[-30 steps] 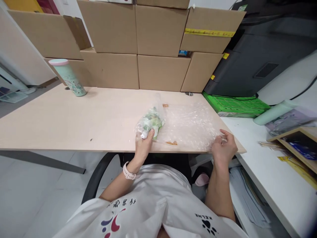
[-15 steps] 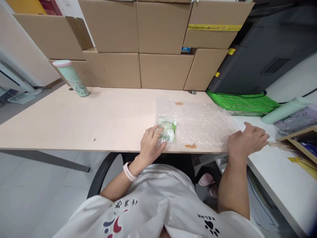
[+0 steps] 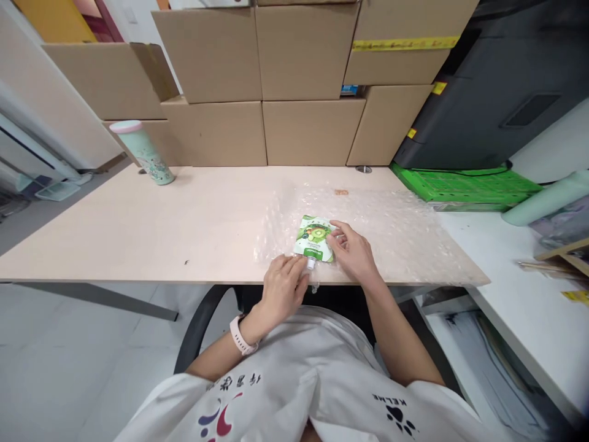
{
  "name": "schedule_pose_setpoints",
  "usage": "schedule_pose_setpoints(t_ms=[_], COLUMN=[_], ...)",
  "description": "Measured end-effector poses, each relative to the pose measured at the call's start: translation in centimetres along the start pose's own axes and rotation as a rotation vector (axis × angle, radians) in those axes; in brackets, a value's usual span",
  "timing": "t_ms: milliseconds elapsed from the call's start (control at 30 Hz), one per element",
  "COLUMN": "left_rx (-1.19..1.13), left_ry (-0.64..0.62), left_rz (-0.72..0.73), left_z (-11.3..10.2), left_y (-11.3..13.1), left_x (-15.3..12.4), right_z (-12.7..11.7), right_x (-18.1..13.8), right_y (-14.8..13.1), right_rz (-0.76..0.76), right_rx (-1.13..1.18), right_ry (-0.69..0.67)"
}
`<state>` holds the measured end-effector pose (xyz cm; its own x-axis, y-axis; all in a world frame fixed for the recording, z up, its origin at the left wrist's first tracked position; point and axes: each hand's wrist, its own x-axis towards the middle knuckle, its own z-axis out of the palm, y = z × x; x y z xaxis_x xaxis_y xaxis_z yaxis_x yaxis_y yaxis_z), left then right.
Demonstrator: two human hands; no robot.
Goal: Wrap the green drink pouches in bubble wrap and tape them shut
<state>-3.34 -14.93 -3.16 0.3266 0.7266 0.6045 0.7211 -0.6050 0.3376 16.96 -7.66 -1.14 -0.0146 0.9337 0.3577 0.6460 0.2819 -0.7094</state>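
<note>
A green-and-white spouted fruit pouch [image 3: 315, 238] with a kiwi picture lies on a sheet of bubble wrap [image 3: 396, 227], its white spout pointing toward me. My left hand [image 3: 284, 283] rests at the pouch's lower left corner, palm down, with fingers extended and lying on the wrap beside the spout. At the pouch's right edge is my right hand [image 3: 354, 255]; its thumb and index finger are apart, with the fingertips at the packaging. The bubble wrap spreads flat on both sides of the pouch and reaches the table's front edge.
Stacked cardboard boxes [image 3: 225, 132] line the back of the desk [image 3: 115, 239]. A mint tumbler [image 3: 146, 156] stands at the left rear. On the right are a green plastic crate [image 3: 469, 187], a large dark case [image 3: 488, 104] and a white side surface [image 3: 529, 313].
My right hand has come from the wrap's far right end to the pouch. The wrap now reaches farther left and right, and the pouch, hazy before, shows clearly.
</note>
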Motion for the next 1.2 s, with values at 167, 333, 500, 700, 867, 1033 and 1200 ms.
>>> schedule_pose_setpoints(t_ms=[167, 333, 500, 700, 867, 1033, 1200], left_rx=[-0.037, -0.001, 0.049, -0.104, -0.135, -0.077, -0.201], left_ry=[-0.026, -0.020, -0.026, 0.053, 0.202, 0.046, -0.165], left_rz=[-0.014, -0.025, -0.110, -0.123, -0.301, -0.609, -0.683], left_z=[0.7, 0.5, 0.5, -0.4, -4.0, -8.0, -8.6], left_y=[2.3, 3.5, 2.2, 1.9, -0.3, -4.1, -3.4], left_x=[-0.6, -0.7, -0.6, -0.9, -0.4, -0.6, -0.9], right_z=[0.4, 0.2, 0.5, 0.9, 2.2, 6.0, 6.8], right_x=[0.4, 0.5, 1.1, 1.5, 1.9, 1.2, -0.1], right_y=[0.6, 1.3, 1.1, 0.0, -2.0, -3.4, -4.3], right_rz=[-0.017, -0.027, 0.010, 0.086, 0.168, 0.166, -0.058], right_rx=[-0.147, -0.345, -0.136, 0.318, 0.616, 0.690, 0.228], right_ry=[0.123, 0.066, 0.005, -0.057, -0.104, -0.193, -0.121])
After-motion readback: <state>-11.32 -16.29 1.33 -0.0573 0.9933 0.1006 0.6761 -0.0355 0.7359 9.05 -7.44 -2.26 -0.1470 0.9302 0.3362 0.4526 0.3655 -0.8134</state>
